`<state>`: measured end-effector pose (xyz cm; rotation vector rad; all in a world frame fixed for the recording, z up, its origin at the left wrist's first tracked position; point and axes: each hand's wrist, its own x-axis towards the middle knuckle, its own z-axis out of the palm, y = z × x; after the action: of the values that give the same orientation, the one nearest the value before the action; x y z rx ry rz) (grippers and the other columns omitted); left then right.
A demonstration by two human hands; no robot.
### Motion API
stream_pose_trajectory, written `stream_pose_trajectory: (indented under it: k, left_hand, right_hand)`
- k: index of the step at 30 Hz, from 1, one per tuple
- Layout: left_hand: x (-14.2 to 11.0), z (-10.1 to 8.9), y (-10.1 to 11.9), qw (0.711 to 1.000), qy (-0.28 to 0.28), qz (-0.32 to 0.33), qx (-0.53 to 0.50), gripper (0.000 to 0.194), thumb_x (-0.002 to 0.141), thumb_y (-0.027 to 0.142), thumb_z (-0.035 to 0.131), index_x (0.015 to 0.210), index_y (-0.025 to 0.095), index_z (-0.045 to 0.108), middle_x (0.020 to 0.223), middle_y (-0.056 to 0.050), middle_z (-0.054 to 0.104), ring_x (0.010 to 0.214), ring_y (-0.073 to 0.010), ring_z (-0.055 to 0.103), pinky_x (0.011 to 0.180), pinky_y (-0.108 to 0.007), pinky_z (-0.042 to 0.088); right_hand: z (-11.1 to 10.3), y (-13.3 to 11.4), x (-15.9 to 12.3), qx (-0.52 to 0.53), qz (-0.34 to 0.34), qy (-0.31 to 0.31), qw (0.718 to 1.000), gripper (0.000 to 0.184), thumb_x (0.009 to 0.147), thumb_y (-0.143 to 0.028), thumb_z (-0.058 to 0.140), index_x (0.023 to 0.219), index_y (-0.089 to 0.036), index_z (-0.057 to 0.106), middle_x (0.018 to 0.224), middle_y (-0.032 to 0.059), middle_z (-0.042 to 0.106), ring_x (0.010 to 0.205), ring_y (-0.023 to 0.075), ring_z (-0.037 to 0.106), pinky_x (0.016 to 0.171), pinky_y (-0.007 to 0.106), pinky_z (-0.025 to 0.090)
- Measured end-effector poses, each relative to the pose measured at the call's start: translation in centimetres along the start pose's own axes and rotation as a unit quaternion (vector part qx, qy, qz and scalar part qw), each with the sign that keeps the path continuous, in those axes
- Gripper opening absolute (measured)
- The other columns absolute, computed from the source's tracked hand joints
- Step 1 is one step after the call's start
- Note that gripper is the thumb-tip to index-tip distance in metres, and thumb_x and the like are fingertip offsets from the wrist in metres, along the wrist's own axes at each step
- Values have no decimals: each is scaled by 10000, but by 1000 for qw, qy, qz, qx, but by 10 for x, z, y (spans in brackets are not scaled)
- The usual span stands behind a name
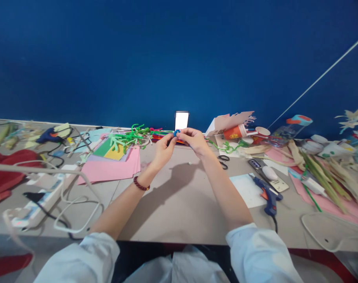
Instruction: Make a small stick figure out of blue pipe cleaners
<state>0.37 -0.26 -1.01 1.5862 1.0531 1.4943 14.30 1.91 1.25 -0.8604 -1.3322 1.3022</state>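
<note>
A small blue loop (176, 133), possibly pipe cleaner, is pinched between my left hand (164, 151) and my right hand (194, 141). The fingers of both hands hide most of it. My hands are raised over the far part of the tabletop (179, 196). A dark red bead bracelet (140, 183) circles my left wrist. Just beyond my left hand lies a tangle of green pipe cleaners (128, 137), on top of a stack of pink and coloured paper (111, 168).
A blue hot glue gun (267, 194) and black-handled scissors (223, 161) lie to the right. Further back stand an orange paper cup (233, 132) and a white upright card (181, 120). A power strip (34, 208) and its cables sit at left, before a dark blue wall (179, 55).
</note>
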Motion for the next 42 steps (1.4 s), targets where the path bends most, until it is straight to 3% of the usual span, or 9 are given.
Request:
stream_pose_trajectory:
  k: [4, 8, 15, 23, 26, 29, 31, 35, 42]
  left_hand:
    - [2, -1, -4, 998, -28, -12, -54, 331, 820, 419, 564, 614, 189, 444, 468, 70, 348, 410, -68, 318, 407, -216, 269]
    - [4, -4, -1, 983, -78, -69, -151, 321, 798, 444, 594, 647, 188, 473, 466, 76, 335, 394, -62, 302, 404, -209, 290]
    - [4, -9, 5, 933, -142, -165, -285, 239, 774, 335, 650, 679, 161, 516, 500, 70, 331, 401, -41, 293, 408, -174, 284]
    - [4, -12, 10, 875, -204, -239, -369, 275, 850, 323, 528, 644, 141, 526, 481, 51, 326, 375, -46, 282, 386, -180, 294]
    - [4, -9, 9, 908, -168, -225, -311, 252, 820, 378, 566, 707, 154, 538, 508, 42, 405, 384, -59, 352, 386, -193, 315]
    - [2, -3, 5, 976, -64, -127, -163, 224, 767, 372, 647, 750, 174, 543, 516, 57, 438, 395, -58, 385, 386, -191, 308]
    - [1, -1, 1, 993, -31, -74, -85, 240, 782, 393, 628, 722, 179, 538, 485, 69, 406, 385, -53, 359, 381, -189, 282]
    - [1, -2, -2, 995, -42, -54, -75, 317, 803, 401, 594, 616, 175, 473, 478, 64, 383, 380, -41, 323, 379, -194, 237]
    - [4, -10, 8, 942, -138, -171, -255, 271, 739, 370, 665, 667, 164, 505, 477, 59, 407, 364, -35, 315, 381, -184, 228]
  right_hand:
    - [-3, -2, -1, -11, -1, -30, 999, 257, 611, -346, 756, 752, -166, 637, 688, -23, 606, 621, 79, 515, 586, 226, 390]
    - [-7, -2, 0, -14, -9, -30, 999, 238, 627, -325, 747, 778, -169, 650, 726, -15, 626, 641, 80, 529, 581, 219, 380]
    - [-6, 2, 3, 9, -25, -27, 999, 273, 600, -347, 780, 743, -181, 616, 637, -42, 579, 522, 59, 439, 484, 216, 292]
    - [-4, 1, 1, 28, -7, -41, 999, 247, 634, -373, 762, 697, -167, 640, 596, -32, 572, 515, 59, 427, 501, 221, 315]
    - [-3, -1, 0, 20, -5, -23, 1000, 251, 625, -376, 764, 687, -169, 636, 603, -30, 585, 529, 65, 457, 521, 222, 352]
    - [-2, 1, 1, 9, 0, 20, 1000, 274, 570, -377, 789, 669, -170, 638, 626, -30, 597, 579, 80, 511, 575, 229, 410]
    - [-2, 3, 3, -1, 5, 30, 1000, 286, 557, -387, 792, 674, -169, 648, 651, -24, 615, 614, 90, 538, 612, 236, 439]
    - [-7, 5, 4, -8, -1, 1, 1000, 270, 585, -373, 780, 740, -175, 681, 744, -4, 666, 697, 106, 589, 699, 252, 476]
    - [-12, 1, 1, 11, -7, -41, 999, 259, 606, -355, 775, 776, -188, 673, 813, -3, 674, 751, 111, 602, 769, 272, 483]
